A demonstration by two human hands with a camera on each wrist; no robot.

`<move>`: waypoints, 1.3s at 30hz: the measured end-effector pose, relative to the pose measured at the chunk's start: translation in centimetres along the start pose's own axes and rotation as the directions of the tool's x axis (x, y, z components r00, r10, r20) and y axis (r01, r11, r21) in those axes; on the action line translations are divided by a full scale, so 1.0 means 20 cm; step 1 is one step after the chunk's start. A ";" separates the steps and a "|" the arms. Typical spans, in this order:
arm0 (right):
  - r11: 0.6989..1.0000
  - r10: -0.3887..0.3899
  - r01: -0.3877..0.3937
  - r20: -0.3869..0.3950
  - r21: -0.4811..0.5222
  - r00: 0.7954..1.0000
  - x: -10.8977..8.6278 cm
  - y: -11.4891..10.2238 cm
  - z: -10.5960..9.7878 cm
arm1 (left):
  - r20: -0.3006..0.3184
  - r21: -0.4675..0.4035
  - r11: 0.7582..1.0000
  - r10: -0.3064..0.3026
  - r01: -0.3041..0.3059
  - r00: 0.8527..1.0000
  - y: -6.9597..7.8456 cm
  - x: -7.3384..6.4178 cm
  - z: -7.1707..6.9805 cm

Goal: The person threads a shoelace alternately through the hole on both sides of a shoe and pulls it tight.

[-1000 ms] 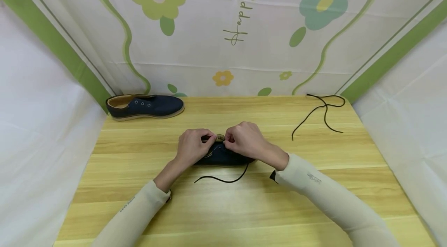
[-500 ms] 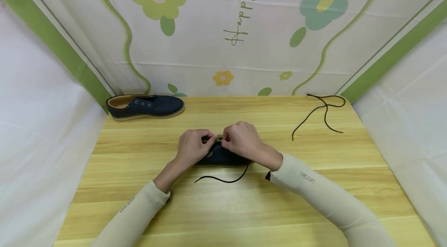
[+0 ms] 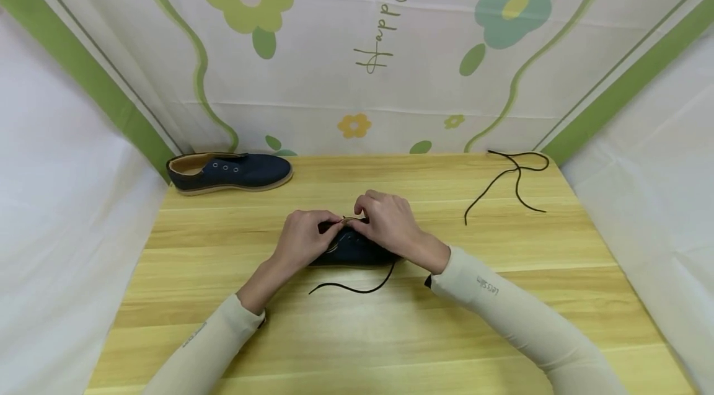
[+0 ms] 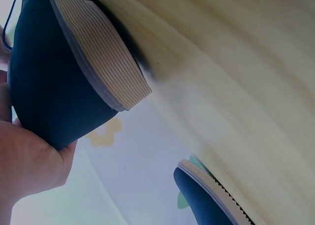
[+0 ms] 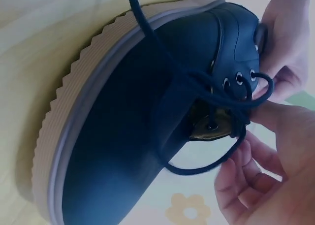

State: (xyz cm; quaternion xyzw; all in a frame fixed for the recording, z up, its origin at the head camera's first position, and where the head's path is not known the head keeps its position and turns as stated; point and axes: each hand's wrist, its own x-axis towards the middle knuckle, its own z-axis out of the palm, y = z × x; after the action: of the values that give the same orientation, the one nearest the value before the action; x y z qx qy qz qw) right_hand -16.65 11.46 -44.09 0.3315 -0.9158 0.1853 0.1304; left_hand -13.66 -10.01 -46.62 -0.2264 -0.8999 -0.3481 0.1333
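A navy lace-up shoe (image 3: 357,252) with a ribbed beige sole sits mid-table, its toe to the right. My left hand (image 3: 301,235) pinches its upper beside the opening; in the left wrist view that hand (image 4: 32,158) wraps behind the heel. My right hand (image 3: 390,221) works at the eyelets, thumb and curled fingers on the dark shoelace (image 5: 189,172). The right wrist view shows the lace looping through the metal eyelets (image 5: 239,78) and over the tan-lined tongue (image 5: 211,124). One lace tail trails onto the table in front of the shoe.
A matching navy shoe (image 3: 256,170), with no lace in its eyelets, stands at the table's back left. Another dark shoelace (image 3: 519,167) lies loosely crossed at the back right. A flower-printed curtain (image 3: 312,85) rises behind the wooden table (image 3: 357,345).
My right fingers have lifted and spread a little while the thumb has come in close to the left fingertips. The left hand keeps its hold on the shoe. The head view has shifted slightly.
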 end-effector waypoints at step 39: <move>0.168 0.406 -0.506 0.408 0.846 0.818 -0.01 0.29 -0.20 | -0.005 -0.005 1.000 -0.007 0.007 1.000 0.01 -0.01 0.01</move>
State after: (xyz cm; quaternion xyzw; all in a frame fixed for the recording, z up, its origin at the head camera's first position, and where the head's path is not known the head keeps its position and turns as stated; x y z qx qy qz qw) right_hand -19.72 17.42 -42.04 0.0618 -0.6976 0.6894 -0.1850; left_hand -13.43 -9.80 -46.63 -0.2226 -0.8995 -0.3514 0.1335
